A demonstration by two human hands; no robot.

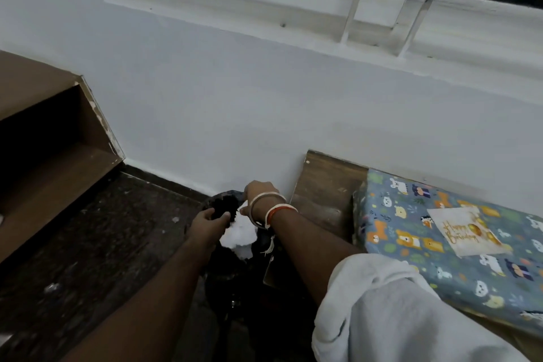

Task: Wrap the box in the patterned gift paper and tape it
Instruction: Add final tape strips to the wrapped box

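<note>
Bag: black plastic bin bag [223, 203] on dark stone floor [102, 229] before me;
Box: patterned paper-wrapped box [440, 232] right of it, on brown wooden board [323, 185];
Shelf: brown wooden shelf [58, 132] left.

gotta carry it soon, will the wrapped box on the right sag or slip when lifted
The wrapped box shows flat faces and firm edges, so it probably stays rigid. Its paper looks smooth, so possibly slippery. The birthday card on top may slide off if loose.

Wood board [323, 194] holds the wrapped box [440, 244]. Left of the box there's a black bag [219, 200] on the dark speckled floor [102, 244], w/ white scraps [51, 287] further left.
</note>
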